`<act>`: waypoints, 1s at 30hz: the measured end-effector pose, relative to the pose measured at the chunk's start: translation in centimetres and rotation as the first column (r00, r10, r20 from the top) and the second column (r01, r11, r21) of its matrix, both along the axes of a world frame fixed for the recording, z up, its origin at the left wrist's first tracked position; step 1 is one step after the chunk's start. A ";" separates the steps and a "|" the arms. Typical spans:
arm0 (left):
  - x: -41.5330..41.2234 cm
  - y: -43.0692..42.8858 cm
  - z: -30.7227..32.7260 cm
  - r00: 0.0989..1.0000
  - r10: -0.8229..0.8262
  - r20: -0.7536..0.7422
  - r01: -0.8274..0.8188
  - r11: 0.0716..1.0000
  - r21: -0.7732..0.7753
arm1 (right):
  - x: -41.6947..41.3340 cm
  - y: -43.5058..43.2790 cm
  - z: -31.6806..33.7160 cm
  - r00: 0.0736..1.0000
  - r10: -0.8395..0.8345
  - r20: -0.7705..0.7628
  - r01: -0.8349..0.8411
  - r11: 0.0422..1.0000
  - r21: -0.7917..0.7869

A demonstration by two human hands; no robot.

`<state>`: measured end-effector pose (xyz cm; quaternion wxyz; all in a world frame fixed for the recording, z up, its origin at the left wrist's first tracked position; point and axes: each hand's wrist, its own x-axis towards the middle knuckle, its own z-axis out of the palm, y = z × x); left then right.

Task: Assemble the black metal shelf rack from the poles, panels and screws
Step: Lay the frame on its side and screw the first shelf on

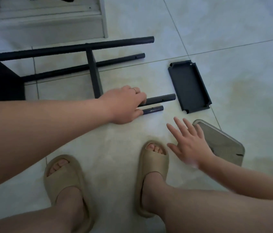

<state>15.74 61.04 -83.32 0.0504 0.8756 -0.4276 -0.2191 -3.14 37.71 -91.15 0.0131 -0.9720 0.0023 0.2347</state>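
A partly built black rack frame [92,64] lies on its side on the tiled floor, with long poles running left to right and a panel at the far left. My left hand [124,105] reaches over the near poles, its fingers curled round a pole [161,99] of the frame. A thinner pole end [152,110] sticks out just below the hand. A loose black panel [189,86] lies flat to the right. My right hand [189,143] hovers with fingers spread, holding nothing.
My two feet in beige slippers [152,167] stand on the floor in front of the frame. A grey metal tray [224,145] lies under my right hand at the right. A white cabinet base [48,22] stands at the back left.
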 end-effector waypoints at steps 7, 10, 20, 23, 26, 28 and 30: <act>-3.1 -9.4 -2.7 0.961 -0.049 -0.273 0.102 0.978 0.180 | -5.9 -8.1 -0.6 0.985 -0.157 0.069 0.154 0.987 0.040; -5.2 -12.3 -5.2 0.911 0.038 -0.411 0.053 0.977 0.207 | -7.5 -10.4 -2.0 0.969 -0.246 0.011 0.245 0.968 0.058; -10.8 -17.1 -11.5 0.562 0.399 -0.725 -0.368 0.905 0.212 | -7.1 -13.8 -7.8 0.891 -0.269 -0.367 0.317 0.946 0.075; -11.5 -17.6 -11.9 0.547 0.377 -0.748 -0.398 0.903 0.164 | -6.8 -14.3 -8.9 0.879 -0.175 -0.444 0.231 0.970 0.076; -11.6 -17.9 -11.6 0.539 0.372 -0.755 -0.394 0.904 0.164 | -6.9 -14.2 -9.6 0.872 -0.118 -0.475 0.181 0.980 0.088; -11.6 -17.9 -11.5 0.541 0.366 -0.757 -0.388 0.907 0.161 | -6.8 -14.2 -10.0 0.879 -0.098 -0.466 0.156 0.984 0.088; -11.7 -17.9 -11.6 0.539 0.363 -0.760 -0.395 0.906 0.153 | -6.7 -14.1 -10.3 0.888 -0.085 -0.453 0.138 0.987 0.085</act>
